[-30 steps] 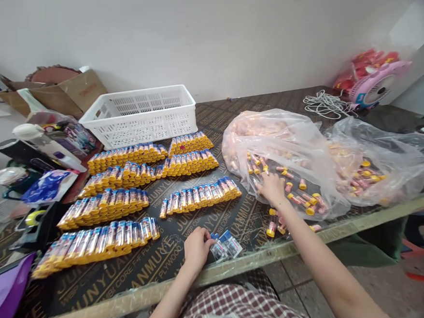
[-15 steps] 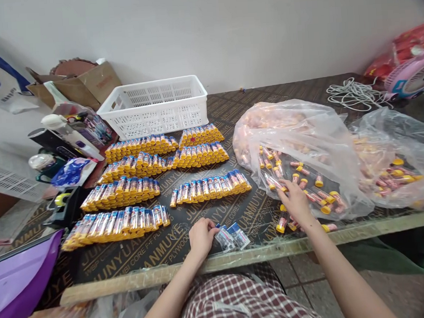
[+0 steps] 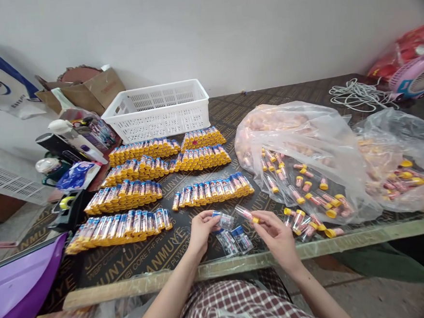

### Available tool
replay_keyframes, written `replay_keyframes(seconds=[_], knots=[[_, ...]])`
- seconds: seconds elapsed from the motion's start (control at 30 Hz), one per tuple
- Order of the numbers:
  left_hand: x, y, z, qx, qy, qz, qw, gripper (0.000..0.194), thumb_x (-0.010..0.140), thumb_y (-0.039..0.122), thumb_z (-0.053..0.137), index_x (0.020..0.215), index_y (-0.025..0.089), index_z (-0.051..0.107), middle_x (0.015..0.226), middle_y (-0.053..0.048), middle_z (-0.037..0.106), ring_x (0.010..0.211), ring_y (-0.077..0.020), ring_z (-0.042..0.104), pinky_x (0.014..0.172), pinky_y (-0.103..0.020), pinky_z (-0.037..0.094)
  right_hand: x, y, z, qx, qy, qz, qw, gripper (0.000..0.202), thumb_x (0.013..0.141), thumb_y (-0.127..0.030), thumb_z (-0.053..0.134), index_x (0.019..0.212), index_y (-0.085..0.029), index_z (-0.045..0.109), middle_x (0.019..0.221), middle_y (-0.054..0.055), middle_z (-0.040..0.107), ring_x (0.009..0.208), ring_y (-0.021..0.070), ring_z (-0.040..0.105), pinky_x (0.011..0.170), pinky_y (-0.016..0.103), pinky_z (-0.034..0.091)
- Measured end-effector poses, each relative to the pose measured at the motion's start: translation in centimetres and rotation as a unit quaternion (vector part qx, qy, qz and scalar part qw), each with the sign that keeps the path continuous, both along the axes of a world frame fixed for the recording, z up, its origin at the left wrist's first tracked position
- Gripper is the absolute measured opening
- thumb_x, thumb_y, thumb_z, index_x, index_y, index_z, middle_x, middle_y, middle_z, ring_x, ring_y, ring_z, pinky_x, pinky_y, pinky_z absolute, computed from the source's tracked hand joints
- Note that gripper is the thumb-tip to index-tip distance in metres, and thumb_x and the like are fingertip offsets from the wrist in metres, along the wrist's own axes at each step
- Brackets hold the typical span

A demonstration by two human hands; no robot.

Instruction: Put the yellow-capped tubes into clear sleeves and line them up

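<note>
Pinched in my left hand (image 3: 203,230) is a small clear plastic sleeve (image 3: 224,220) with a blue end. My right hand (image 3: 277,237) has its fingers closed on a clear tube with a yellow cap (image 3: 245,214), its capless end pointing left toward the sleeve; the two are apart. Below them, flat on the table, lie a few more clear sleeves (image 3: 242,239) with blue ends. Loose yellow-capped tubes (image 3: 299,219) lie right of my right hand, by the mouth of a translucent plastic bag (image 3: 303,118) holding many more.
Stacked rows of sleeved tubes (image 3: 214,190) fill the table's left half, before a white crate (image 3: 158,114). Another bag of tubes (image 3: 407,150) stands right. A tape dispenser (image 3: 68,208), purple dustpan-like object (image 3: 25,293), white cord (image 3: 360,95) and pink fan (image 3: 417,77) lie around.
My right hand has come left from the bag's mouth with a yellow-capped tube. My left hand has lifted one clear sleeve off the table. The view has shifted slightly.
</note>
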State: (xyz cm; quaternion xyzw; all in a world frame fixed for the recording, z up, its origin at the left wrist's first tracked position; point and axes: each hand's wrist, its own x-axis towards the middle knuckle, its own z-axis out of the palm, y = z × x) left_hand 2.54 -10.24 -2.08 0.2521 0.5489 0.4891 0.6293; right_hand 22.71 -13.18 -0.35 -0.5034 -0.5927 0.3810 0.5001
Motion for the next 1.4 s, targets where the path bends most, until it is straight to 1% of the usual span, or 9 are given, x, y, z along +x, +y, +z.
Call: replay_keyframes(seconds=[0.17, 0.37, 0.63, 0.73, 0.93, 1.07, 1.17, 1.27, 1.4], knots=[[-0.1, 0.7, 0.5, -0.029, -0.061, 0.062, 0.996, 0.043, 0.041, 0.04, 0.086, 0.065, 0.011, 0.065, 0.063, 0.0, 0.063, 0.054, -0.0084, 0.056, 0.055, -0.022, 0.049, -1.1, -1.3, -0.2, 0.032, -0.049, -0.008, 0.998, 0.025, 0.086, -0.024, 0.055, 0.109, -0.029, 0.064, 0.11, 0.007, 0.057, 0.101, 0.0217, 0.057, 0.084, 0.039, 0.053], [-0.1, 0.8, 0.5, -0.029, -0.054, 0.12, 0.991, 0.043, 0.042, 0.046, 0.084, 0.059, 0.012, 0.063, 0.054, 0.0, 0.061, 0.049, -0.0088, 0.055, 0.054, -0.022, 0.047, -1.7, -1.7, 0.1, 0.06, -0.082, -0.002, 0.995, 0.028, 0.086, -0.02, 0.054, 0.111, -0.031, 0.063, 0.109, 0.006, 0.059, 0.103, 0.0228, 0.057, 0.091, 0.042, 0.048], [0.1, 0.6, 0.0, -0.01, -0.031, 0.115, 0.993, 0.043, 0.05, 0.049, 0.08, 0.059, 0.012, 0.06, 0.054, 0.001, 0.06, 0.05, -0.0085, 0.053, 0.054, -0.021, 0.046, -2.2, -1.5, -0.5, 0.028, -0.076, 0.056, 0.995, 0.028, 0.087, -0.021, 0.052, 0.112, -0.029, 0.063, 0.111, 0.007, 0.058, 0.102, 0.021, 0.058, 0.086, 0.036, 0.051], [0.5, 0.3, 0.3, 0.025, -0.035, 0.066, 0.997, 0.041, 0.06, 0.05, 0.075, 0.065, 0.012, 0.061, 0.062, 0.0, 0.061, 0.057, -0.0101, 0.055, 0.056, -0.022, 0.048, -2.3, -1.4, -0.8, 0.008, -0.066, 0.096, 0.993, 0.029, 0.089, -0.02, 0.048, 0.113, -0.028, 0.063, 0.112, 0.007, 0.057, 0.103, 0.0198, 0.058, 0.085, 0.034, 0.052], [1.2, -0.5, 1.9, 0.03, -0.109, -0.056, 0.992, 0.044, 0.064, 0.039, 0.077, 0.097, 0.016, 0.059, 0.071, -0.001, 0.065, 0.059, -0.0107, 0.059, 0.061, -0.025, 0.05, -2.3, -0.6, -1.0, 0.062, -0.116, 0.104, 0.986, 0.042, 0.084, -0.01, 0.047, 0.121, -0.029, 0.055, 0.106, 0.006, 0.055, 0.1, 0.0189, 0.056, 0.088, 0.036, 0.05], [1.2, -0.9, 2.7, 0.009, -0.111, -0.151, 0.982, 0.038, 0.064, 0.039, 0.077, 0.085, 0.01, 0.064, 0.072, -0.005, 0.066, 0.058, -0.0101, 0.058, 0.057, -0.021, 0.047, -2.2, 0.2, -0.7, 0.102, -0.135, 0.11, 0.979, 0.075, 0.069, -0.006, 0.054, 0.138, -0.03, 0.034, 0.132, 0.009, 0.04, 0.121, 0.0256, 0.044, 0.1, 0.045, 0.042], [1.5, -1.4, 2.8, -0.005, -0.108, -0.207, 0.972, 0.038, 0.061, 0.04, 0.078, 0.076, 0.008, 0.066, 0.069, -0.004, 0.064, 0.057, -0.0099, 0.057, 0.055, -0.021, 0.045, -2.0, 0.6, -0.3, 0.095, -0.105, 0.169, 0.975, 0.088, 0.062, -0.004, 0.053, 0.142, -0.029, 0.024, 0.145, 0.008, 0.028, 0.129, 0.0277, 0.037, 0.104, 0.045, 0.039], [1.7, -1.7, 2.8, -0.018, -0.107, -0.222, 0.969, 0.04, 0.06, 0.042, 0.078, 0.078, 0.009, 0.067, 0.068, -0.004, 0.064, 0.056, -0.0102, 0.057, 0.055, -0.022, 0.045, -1.9, 0.7, -0.2, 0.064, -0.075, 0.22, 0.971, 0.089, 0.06, -0.003, 0.051, 0.141, -0.027, 0.024, 0.141, 0.008, 0.036, 0.128, 0.0259, 0.04, 0.106, 0.043, 0.037], [1.9, -1.9, 2.8, -0.017, -0.106, -0.224, 0.969, 0.042, 0.059, 0.043, 0.079, 0.08, 0.008, 0.067, 0.069, -0.005, 0.065, 0.056, -0.0106, 0.056, 0.055, -0.022, 0.046, -2.0, 0.5, -0.6, 0.053, -0.037, 0.216, 0.974, 0.087, 0.059, -0.002, 0.051, 0.139, -0.026, 0.027, 0.133, 0.009, 0.045, 0.122, 0.0239, 0.048, 0.105, 0.04, 0.04]])
